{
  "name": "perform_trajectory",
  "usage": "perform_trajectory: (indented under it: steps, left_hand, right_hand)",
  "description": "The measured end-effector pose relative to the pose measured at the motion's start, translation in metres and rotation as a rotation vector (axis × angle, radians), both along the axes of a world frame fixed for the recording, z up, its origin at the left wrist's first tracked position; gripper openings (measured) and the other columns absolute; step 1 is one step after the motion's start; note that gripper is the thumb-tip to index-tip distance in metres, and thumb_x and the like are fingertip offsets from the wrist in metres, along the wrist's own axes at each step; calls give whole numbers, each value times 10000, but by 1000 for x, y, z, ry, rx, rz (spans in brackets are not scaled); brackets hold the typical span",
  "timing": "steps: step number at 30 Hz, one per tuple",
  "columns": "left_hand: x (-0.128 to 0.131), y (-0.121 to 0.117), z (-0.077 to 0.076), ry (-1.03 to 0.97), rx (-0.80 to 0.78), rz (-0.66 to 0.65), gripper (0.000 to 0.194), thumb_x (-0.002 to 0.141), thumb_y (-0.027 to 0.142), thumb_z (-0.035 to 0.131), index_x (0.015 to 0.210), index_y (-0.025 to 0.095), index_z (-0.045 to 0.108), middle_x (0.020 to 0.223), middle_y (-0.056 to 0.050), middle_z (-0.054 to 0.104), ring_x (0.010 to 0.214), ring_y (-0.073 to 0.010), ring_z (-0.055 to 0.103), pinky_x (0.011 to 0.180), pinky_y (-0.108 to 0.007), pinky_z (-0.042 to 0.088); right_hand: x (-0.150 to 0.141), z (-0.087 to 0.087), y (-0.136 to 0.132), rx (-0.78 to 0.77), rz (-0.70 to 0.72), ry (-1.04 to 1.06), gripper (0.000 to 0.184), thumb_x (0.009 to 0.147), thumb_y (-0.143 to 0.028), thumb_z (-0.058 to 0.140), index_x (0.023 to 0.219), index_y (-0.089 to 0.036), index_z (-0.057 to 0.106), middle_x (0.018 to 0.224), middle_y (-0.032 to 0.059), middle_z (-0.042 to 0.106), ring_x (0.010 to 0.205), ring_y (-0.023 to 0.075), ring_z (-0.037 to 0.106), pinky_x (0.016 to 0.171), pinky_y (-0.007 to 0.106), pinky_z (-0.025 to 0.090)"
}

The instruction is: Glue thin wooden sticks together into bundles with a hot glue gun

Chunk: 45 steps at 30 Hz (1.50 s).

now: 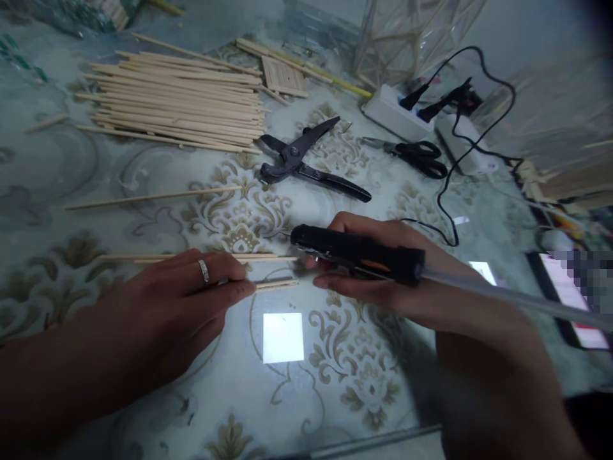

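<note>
My right hand is wrapped round a black hot glue gun, whose nozzle points left. A pale glue stick runs out of its rear end. My left hand, with a ring on one finger, pinches short wooden sticks between thumb and fingers; their ends stick out to the right. Just behind that hand, longer thin sticks lie side by side on the patterned table cover. The nozzle is above and left of the short sticks' ends, apart from them.
A pile of wooden sticks lies at the back left, near a small slatted wooden piece. Black-handled cutters and scissors rest behind my hands. A power strip with black cables stands back right. A phone lies at the right.
</note>
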State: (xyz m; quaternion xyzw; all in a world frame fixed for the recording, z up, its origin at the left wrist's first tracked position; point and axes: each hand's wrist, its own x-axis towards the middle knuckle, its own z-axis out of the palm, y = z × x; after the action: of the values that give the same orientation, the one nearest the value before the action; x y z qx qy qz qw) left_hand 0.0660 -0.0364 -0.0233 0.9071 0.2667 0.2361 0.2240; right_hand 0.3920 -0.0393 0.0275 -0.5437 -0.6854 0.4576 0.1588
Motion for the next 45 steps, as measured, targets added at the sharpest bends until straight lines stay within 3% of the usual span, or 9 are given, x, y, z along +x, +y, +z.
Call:
perform_trajectory:
  steps: [3, 8, 16, 25, 31, 36, 45]
  left_hand:
    - [0, 2, 1, -15, 86, -27, 415, 1010, 18, 492, 1222, 272, 743, 1195, 0, 862, 988, -175, 840, 903, -254, 708]
    - [2, 1, 1, -31, 100, -23, 404, 977, 15, 479, 1160, 285, 716, 1147, 20, 859, 924, -169, 835, 834, -251, 701]
    - [2, 0, 0, -26, 129, 5, 360, 1043, 47, 483, 1184, 292, 707, 1169, 17, 867, 967, -177, 848, 886, -264, 712]
    - [4, -2, -2, -30, 74, -1, 406, 1053, 43, 496, 1258, 315, 716, 1197, 18, 853, 1033, -168, 850, 933, -259, 720]
    - [3, -2, 0, -29, 52, -6, 370, 1070, 57, 492, 1232, 311, 707, 1144, 35, 808, 943, -128, 818, 861, -225, 667]
    - [4, -4, 2, 22, 51, 55, 287, 1159, 147, 470, 1093, 266, 723, 1045, 33, 775, 807, -112, 766, 768, -237, 597]
    - [5, -2, 7, 41, 97, 56, 407, 1173, 132, 418, 910, 239, 710, 977, 5, 801, 792, -117, 772, 784, -236, 590]
  right_hand:
    - [-10, -2, 1, 18, 63, 26, 233, 983, -337, 877, 1008, -263, 658, 1003, -7, 888, 752, 158, 750, 627, 265, 509]
    - [-14, -5, -3, 56, 71, -29, 269, 993, -377, 857, 1021, -279, 608, 981, -6, 865, 712, 164, 688, 655, 288, 492]
    - [-18, -3, -7, 97, 79, -67, 211, 1025, -369, 821, 1025, -265, 637, 757, -78, 690, 627, 129, 536, 607, 252, 414]
    - [-21, -2, -8, 75, 62, -33, 199, 955, -295, 848, 996, -277, 654, 868, -57, 827, 698, 159, 690, 655, 272, 461]
    - [-20, -2, -9, 59, 73, -10, 220, 894, -173, 819, 985, -267, 643, 858, -73, 822, 691, 144, 679, 631, 242, 469]
    - [-21, -2, -10, 111, 95, -15, 156, 981, -218, 800, 996, -249, 647, 814, -80, 780, 646, 117, 630, 598, 239, 433]
    - [-18, -6, -10, 100, 96, -19, 213, 938, -164, 821, 1019, -261, 649, 815, -84, 780, 652, 125, 627, 594, 244, 421]
